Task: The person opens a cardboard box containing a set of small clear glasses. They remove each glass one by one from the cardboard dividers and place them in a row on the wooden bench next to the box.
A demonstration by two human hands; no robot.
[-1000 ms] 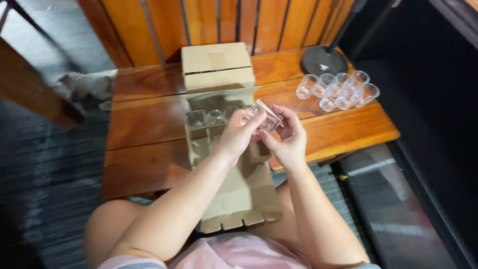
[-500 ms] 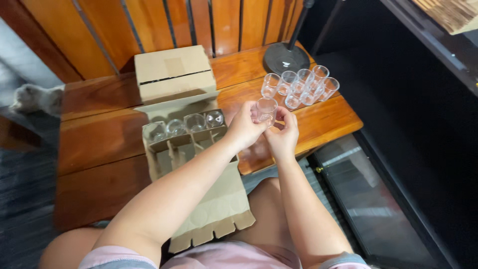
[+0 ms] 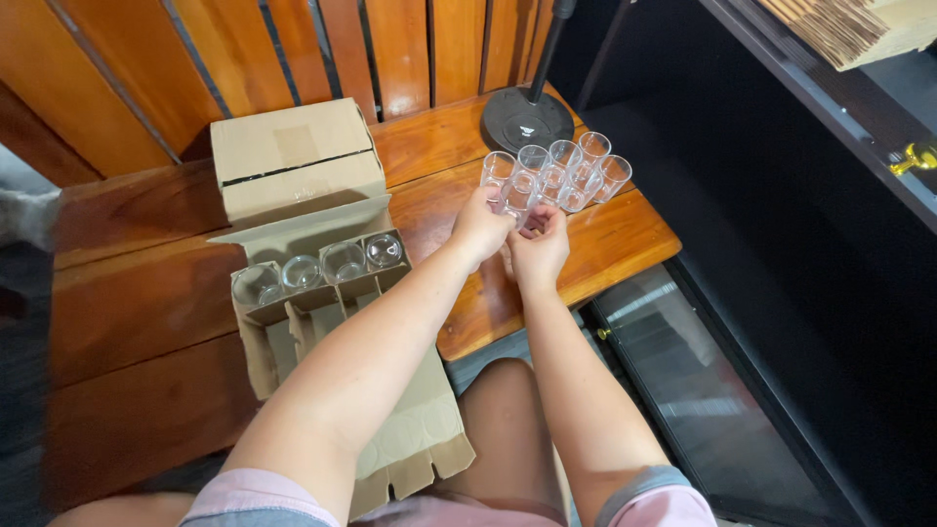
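My left hand [image 3: 480, 226] and my right hand [image 3: 538, 247] meet over the right part of the wooden table [image 3: 146, 303]. Together they hold a small clear glass [image 3: 518, 198], right at the near edge of a cluster of several clear glasses [image 3: 566, 171] standing on the table. To the left lies an opened cardboard divider tray [image 3: 293, 322] with several glasses [image 3: 322, 270] set in its far row of cells; its near flap hangs over my lap.
A closed cardboard box [image 3: 293, 161] stands behind the tray. A round black stand base [image 3: 527, 119] with a pole sits behind the glasses. A wooden slat wall [image 3: 293, 49] backs the table. A dark shelf unit [image 3: 830, 195] stands to the right.
My hands have carried the glass from above the tray rightward to the edge of the glass cluster. The view has shifted a little left and down.
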